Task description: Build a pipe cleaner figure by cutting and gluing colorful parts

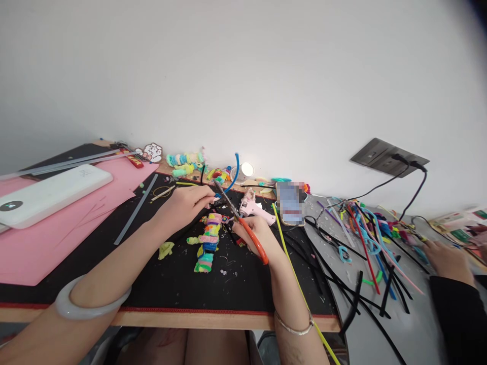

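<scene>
My left hand (196, 199) is closed in a pinch on a blue pipe cleaner (237, 172), which curves upward beyond the fingertips. My right hand (256, 233) is closed around orange-handled scissors (253, 241). The scissor blades point up and left and cross the pipe cleaner close to my left fingers; whether they touch it I cannot tell. Just below both hands, a multicoloured fuzzy figure (209, 246) of wrapped bands lies on the black mat (152, 284). A pale yellow fuzzy scrap (166, 250) rests to its left. Behind my right hand lies a pink glue gun (254, 205).
A phone (290, 203) leans near the wall. Pink sheets (49, 248) and a white power bank (57, 195) occupy the left. Loose pipe cleaners (368, 248) spread over the grey table at right, beside another person's hand (449, 261). Cords run to a wall socket (388, 158).
</scene>
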Demonstrator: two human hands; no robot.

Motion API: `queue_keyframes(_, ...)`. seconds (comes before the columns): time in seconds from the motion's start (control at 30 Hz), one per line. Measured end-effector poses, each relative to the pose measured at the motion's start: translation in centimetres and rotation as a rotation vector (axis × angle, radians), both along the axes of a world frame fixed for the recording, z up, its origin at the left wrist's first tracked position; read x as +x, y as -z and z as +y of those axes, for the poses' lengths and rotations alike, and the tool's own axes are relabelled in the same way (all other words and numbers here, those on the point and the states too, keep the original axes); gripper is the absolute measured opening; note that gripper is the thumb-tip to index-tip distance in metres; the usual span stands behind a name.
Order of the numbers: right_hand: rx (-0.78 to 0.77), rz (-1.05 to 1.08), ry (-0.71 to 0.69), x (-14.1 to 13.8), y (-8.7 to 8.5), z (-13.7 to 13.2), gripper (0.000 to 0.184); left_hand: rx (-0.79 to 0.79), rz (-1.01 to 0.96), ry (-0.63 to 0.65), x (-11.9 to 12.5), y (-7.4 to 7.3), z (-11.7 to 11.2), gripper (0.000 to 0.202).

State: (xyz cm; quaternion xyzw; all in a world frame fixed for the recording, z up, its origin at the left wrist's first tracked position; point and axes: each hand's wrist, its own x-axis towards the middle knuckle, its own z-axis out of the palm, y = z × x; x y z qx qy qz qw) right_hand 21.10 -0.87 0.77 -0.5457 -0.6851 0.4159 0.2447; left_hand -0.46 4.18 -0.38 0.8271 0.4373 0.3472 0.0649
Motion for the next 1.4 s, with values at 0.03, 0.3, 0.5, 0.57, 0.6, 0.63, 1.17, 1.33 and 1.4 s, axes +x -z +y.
queue_keyframes(0.03,0.013,-0.005,0.005,0.0,0.2,0.0,0.044,-0.009,-0.008,0.002,0.0,0.0,0.0,0.024)
queue_keyframes(0.3,0.058,-0.019,0.039,0.2,1.0,0.3,0.044,-0.307,-0.33,-0.004,0.7,-0.6,-0.5,0.017)
queue_keyframes(0.5,0.098,-0.016,0.105,-0.1,1.0,0.3,0.043,-0.484,-0.622,0.022,1.0,-0.2,-0.3,0.017)
queue_keyframes(0.57,0.128,-0.004,0.123,-0.2,1.0,0.4,0.042,-0.505,-0.686,0.02,1.0,-0.1,-0.1,0.017)
queue_keyframes(0.6,0.149,0.007,0.133,-0.2,1.1,0.5,0.041,-0.514,-0.716,0.017,0.9,0.0,0.1,0.017)
queue_keyframes(0.63,0.168,0.022,0.143,-0.2,1.1,0.6,0.04,-0.52,-0.745,0.013,0.9,0.1,0.2,0.017)
queue_keyframes(1.17,0.403,-0.023,0.251,-0.5,1.2,0.5,0.022,-0.556,-1.058,0.01,0.9,0.6,0.4,0.024)
queue_keyframes(1.33,0.414,-0.015,0.301,-0.6,1.3,0.4,0.023,-0.611,-1.043,0.018,0.8,0.6,0.4,0.023)
queue_keyframes(1.4,0.416,-0.002,0.309,-0.6,1.3,0.4,0.022,-0.639,-1.081,0.039,0.7,0.6,0.4,0.023)
